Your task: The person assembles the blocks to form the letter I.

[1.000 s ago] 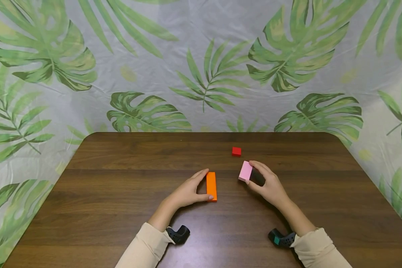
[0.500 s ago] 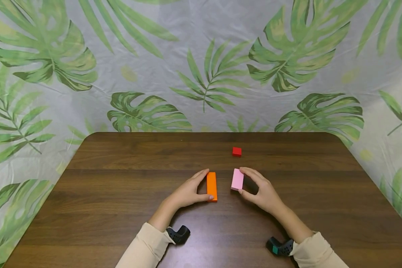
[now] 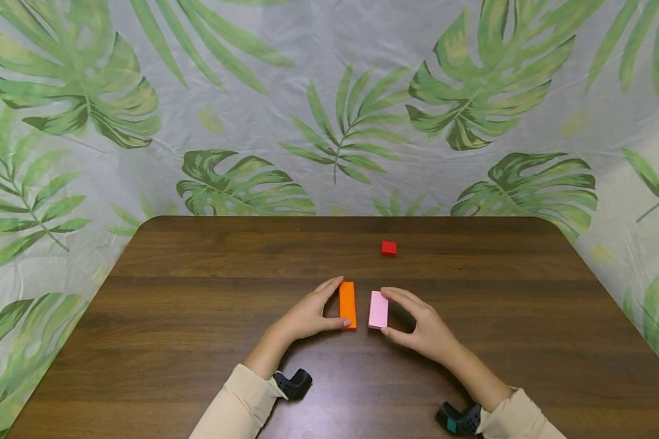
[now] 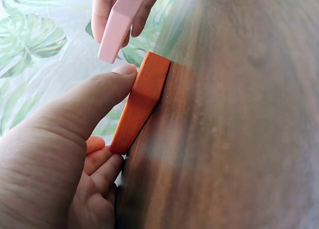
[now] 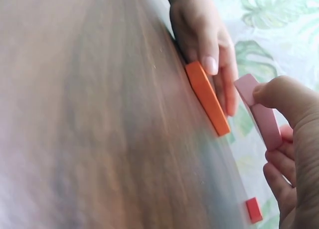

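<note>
An orange rectangular block [image 3: 348, 303] lies flat on the table, its long side pointing away from me. My left hand [image 3: 307, 311] holds it from the left, thumb at the near end and fingers at the far end. To its right, my right hand [image 3: 425, 323] pinches a shorter pink block [image 3: 378, 309] by its two ends. In the right wrist view the pink block [image 5: 261, 112] is raised off the tabletop, roughly parallel to the orange block [image 5: 208, 99]. A narrow gap separates the two blocks in the head view.
A small red block [image 3: 388, 249] sits farther back on the brown wooden table [image 3: 225, 256]. Behind the table hangs a cloth [image 3: 351, 49] printed with green leaves. Each wrist wears a black camera mount, one at the left cuff [image 3: 293, 384].
My right hand has carried the pink block left and toward me, close to the orange block, and straightened it. The left hand and orange block stay put.
</note>
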{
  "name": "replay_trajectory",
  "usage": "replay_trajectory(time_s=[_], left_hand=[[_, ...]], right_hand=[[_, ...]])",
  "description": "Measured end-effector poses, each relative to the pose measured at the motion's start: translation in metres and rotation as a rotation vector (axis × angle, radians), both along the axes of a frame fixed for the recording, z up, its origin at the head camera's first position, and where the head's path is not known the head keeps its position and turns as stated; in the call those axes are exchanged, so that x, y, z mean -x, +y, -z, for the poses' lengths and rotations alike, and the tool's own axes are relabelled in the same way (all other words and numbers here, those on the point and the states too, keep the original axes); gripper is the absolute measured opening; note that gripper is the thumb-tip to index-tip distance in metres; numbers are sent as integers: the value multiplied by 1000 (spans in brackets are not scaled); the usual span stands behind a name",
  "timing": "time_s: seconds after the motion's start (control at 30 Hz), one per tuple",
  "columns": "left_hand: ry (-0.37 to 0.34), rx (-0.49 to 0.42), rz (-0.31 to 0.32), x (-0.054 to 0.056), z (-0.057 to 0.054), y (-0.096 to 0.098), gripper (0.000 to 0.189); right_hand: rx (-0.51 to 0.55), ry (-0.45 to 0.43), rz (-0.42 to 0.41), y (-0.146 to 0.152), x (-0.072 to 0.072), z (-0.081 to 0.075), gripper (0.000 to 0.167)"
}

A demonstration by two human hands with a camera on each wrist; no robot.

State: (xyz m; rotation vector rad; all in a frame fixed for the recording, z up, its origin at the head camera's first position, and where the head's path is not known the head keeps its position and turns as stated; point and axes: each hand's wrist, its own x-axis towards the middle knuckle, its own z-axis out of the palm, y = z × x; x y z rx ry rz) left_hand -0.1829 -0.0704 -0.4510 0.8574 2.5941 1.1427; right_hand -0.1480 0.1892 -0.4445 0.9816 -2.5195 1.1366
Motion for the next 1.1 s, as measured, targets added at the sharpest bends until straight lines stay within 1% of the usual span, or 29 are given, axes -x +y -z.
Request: replay_trajectory(time_s=[0.17, 0.43, 0.6, 0.77, 0.83, 0.93, 1.1], left_hand=[[-18, 6, -4, 0, 0, 0, 87], [-9, 17, -10, 0, 0, 0, 86], [1, 22, -18, 1, 1, 0, 86], [4, 20, -16, 0, 1, 0, 86], [3, 19, -17, 0, 1, 0, 86], [3, 20, -19, 0, 2, 0, 87], [2, 26, -18, 0, 2, 0, 87]], right_hand=[[2, 7, -44, -3, -5, 2, 63], [-25, -14, -92, -10, -15, 0, 62], [-37, 3, -115, -14, -20, 1, 62], [-33, -8, -153, -18, -24, 1, 60], [-29, -24, -174, -20, -26, 1, 60], [-27, -14, -204, -22, -28, 2, 60], [-36, -17, -218, -24, -29, 5, 60]])
